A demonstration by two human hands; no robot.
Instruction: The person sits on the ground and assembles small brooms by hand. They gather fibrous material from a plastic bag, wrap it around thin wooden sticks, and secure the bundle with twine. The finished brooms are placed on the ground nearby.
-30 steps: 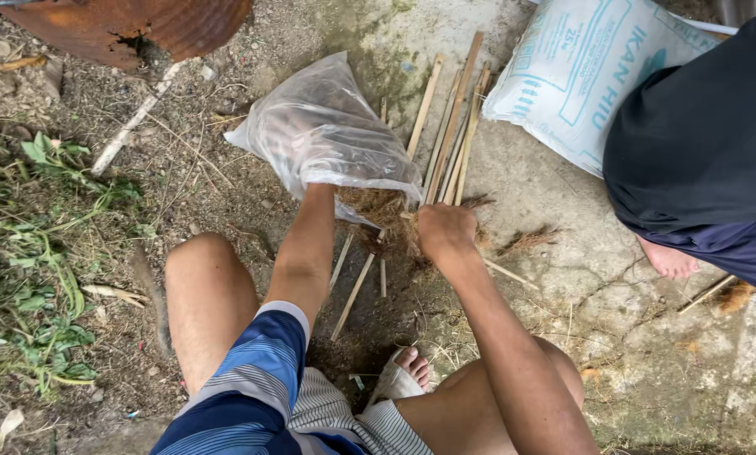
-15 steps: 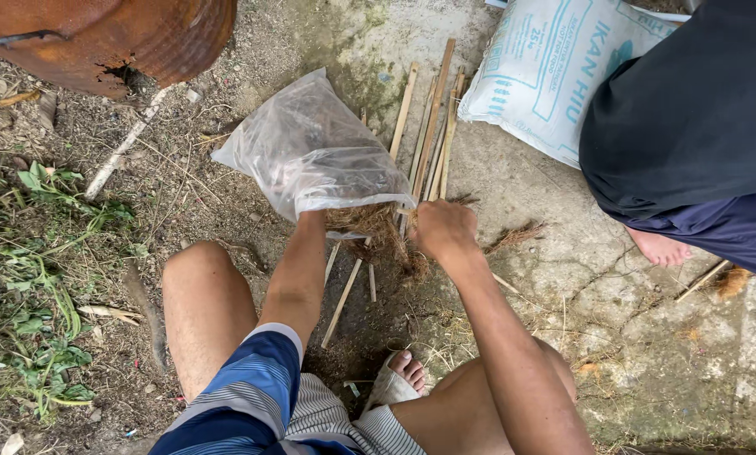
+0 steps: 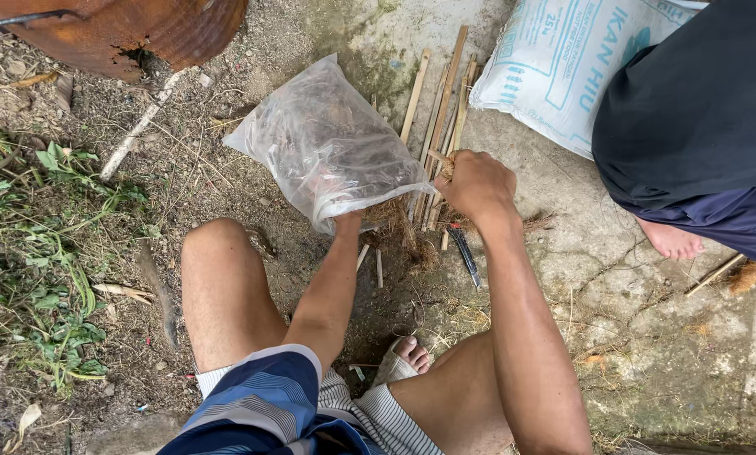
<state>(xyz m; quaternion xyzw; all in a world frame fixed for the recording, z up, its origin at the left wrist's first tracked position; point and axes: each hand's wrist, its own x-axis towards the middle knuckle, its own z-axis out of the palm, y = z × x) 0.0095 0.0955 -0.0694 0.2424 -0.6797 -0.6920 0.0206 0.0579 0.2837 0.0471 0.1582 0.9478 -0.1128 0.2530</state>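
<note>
Outdoors, daylight. Cracked concrete slab point(image 3: 648, 337) lies right of the bare dirt point(image 3: 184, 168); weeds point(image 3: 41, 253) left of dirt; rusty drum point(image 3: 142, 29) beyond.

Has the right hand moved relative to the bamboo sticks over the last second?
Yes. The right hand has lifted from the fibre pile at the near ends of the bamboo sticks and now sits further up along them, closed on fibres.

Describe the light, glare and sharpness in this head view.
Head view: soft, even daylight with no hard shadows; the clear plastic bag shows pale sheen and hides the left hand at its mouth; the right hand, closed on dry fibres beside the bamboo sticks, is sharp; the white sack is bright but not blown out; edges bend slightly.
</note>
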